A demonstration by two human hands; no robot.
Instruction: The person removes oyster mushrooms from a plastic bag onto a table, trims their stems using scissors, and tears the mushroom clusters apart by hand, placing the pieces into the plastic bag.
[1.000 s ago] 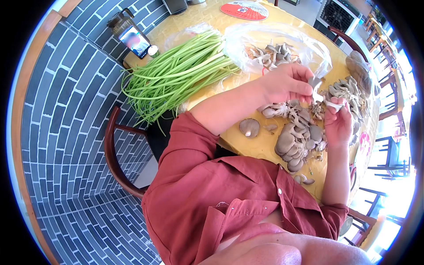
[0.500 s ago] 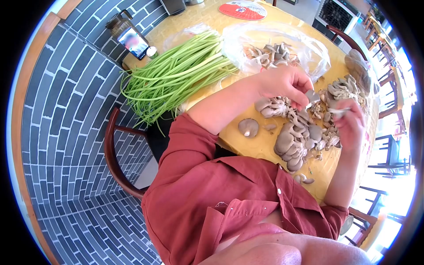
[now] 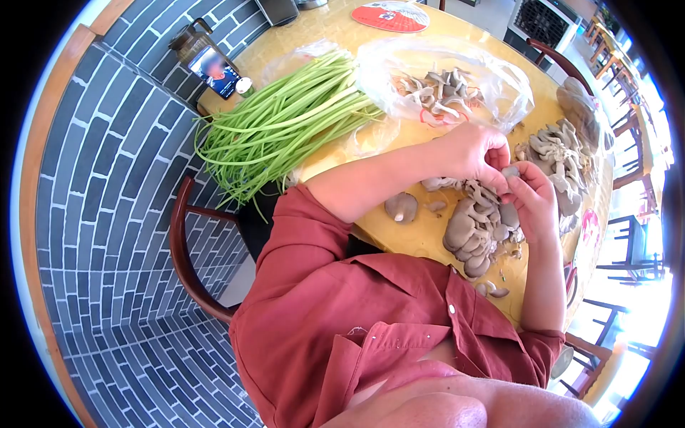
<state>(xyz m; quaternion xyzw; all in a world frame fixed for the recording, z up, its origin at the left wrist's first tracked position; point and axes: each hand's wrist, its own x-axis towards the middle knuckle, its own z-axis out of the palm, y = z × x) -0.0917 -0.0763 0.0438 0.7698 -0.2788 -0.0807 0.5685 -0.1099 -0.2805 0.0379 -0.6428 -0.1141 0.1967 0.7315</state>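
Observation:
My left hand is closed in a pinch, its fingertips meeting those of my right hand. Between them is a small grey oyster mushroom piece, partly hidden by the fingers. Below both hands lies a large cluster of oyster mushrooms on the table. A single round mushroom cap rests left of that cluster. Farther right, beyond my right hand, sits another pile of oyster mushrooms. Torn mushroom pieces are inside an open clear plastic bag beyond my left hand.
A big bunch of green stalks covers the table's left side. Behind it are a phone leaning on a jug and a small can. A red fan lies at the far edge. A chair stands at left.
My right hand has moved left and inward to meet my left hand at the mushroom piece. The thin pale bit seen at my right fingers is no longer visible there.

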